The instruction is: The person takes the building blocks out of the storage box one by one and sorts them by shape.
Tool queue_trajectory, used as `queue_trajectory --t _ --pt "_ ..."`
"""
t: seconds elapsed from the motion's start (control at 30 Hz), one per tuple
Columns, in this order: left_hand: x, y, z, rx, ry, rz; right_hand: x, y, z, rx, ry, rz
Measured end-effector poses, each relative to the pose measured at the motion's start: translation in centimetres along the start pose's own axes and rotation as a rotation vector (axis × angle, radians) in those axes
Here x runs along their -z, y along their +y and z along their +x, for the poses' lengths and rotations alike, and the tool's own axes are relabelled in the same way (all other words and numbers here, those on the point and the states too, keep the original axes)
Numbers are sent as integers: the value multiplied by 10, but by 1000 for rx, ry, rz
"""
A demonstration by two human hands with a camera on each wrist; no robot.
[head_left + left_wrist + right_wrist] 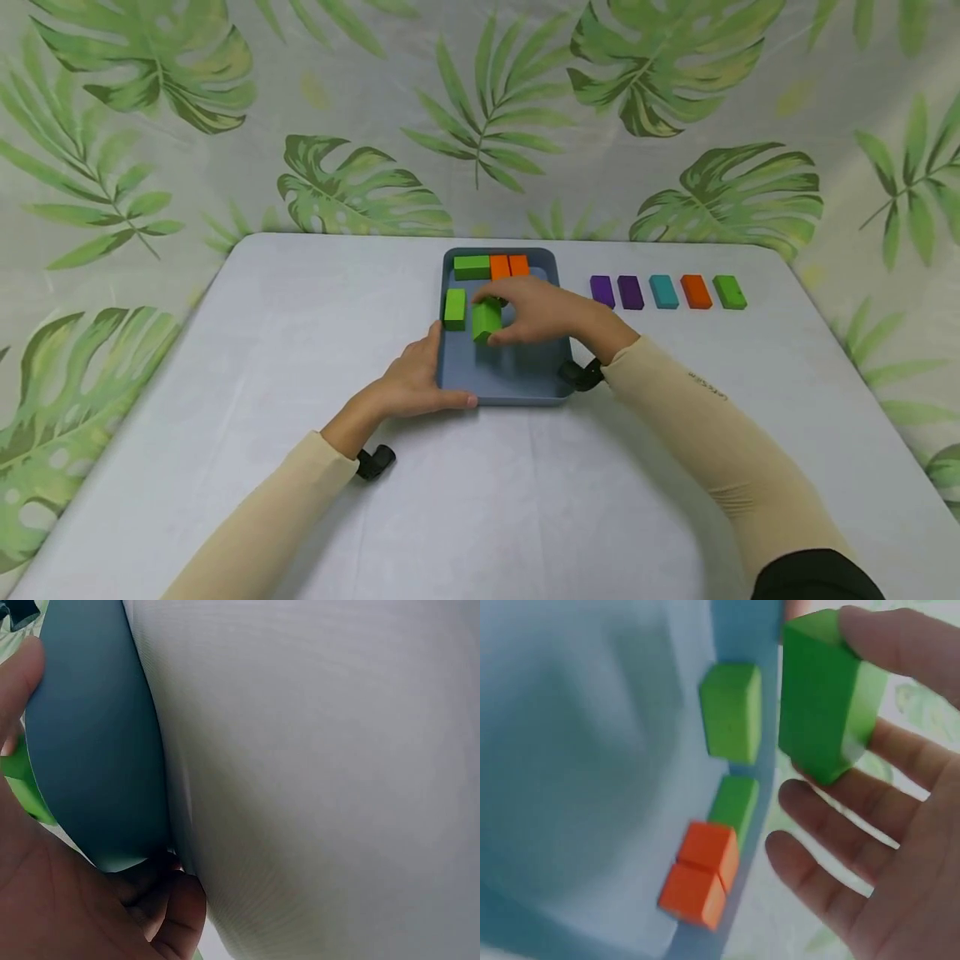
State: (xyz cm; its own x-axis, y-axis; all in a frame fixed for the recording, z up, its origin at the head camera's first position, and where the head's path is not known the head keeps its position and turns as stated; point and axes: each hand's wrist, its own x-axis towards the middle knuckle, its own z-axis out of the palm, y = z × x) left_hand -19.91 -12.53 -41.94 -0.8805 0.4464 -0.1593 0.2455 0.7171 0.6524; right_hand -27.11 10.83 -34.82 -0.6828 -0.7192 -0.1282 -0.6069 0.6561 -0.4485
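A grey-blue tray (517, 392) lies on the white table. My left hand (412, 375) holds its near left corner, thumb along the front wall and fingers at the left side; in the left wrist view some fingers curl against the tray wall (97, 735). Over the tray, my right hand (532, 308) pinches a green block (825, 697) between thumb and fingers. Inside the tray, one green block (455, 309) stands by the left wall. Another green block (472, 267) lies along the far wall, beside two orange blocks (509, 266).
Right of the tray, a row of blocks lies on the table (225, 375): two purple blocks (631, 292), a blue block (663, 292), an orange block (697, 292) and a green block (730, 292). A leaf-patterned cloth (495, 108) hangs behind the table.
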Motion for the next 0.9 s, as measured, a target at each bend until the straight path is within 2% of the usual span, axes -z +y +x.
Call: queue_trajectory --t 0.2,0.33,0.53,0.7,0.9 --pt "3 8 -2 25 -3 18 21 22 -29 8 146 111" --pt "6 14 -5 51 -15 34 31 39 -50 -24 240 146" --pt "5 13 -4 66 -26 50 41 69 -83 -137 322 189" --pt "6 13 -4 74 -28 44 43 90 -116 -238 376 180" --pt "7 13 -5 91 -44 38 42 112 -149 -351 403 160"
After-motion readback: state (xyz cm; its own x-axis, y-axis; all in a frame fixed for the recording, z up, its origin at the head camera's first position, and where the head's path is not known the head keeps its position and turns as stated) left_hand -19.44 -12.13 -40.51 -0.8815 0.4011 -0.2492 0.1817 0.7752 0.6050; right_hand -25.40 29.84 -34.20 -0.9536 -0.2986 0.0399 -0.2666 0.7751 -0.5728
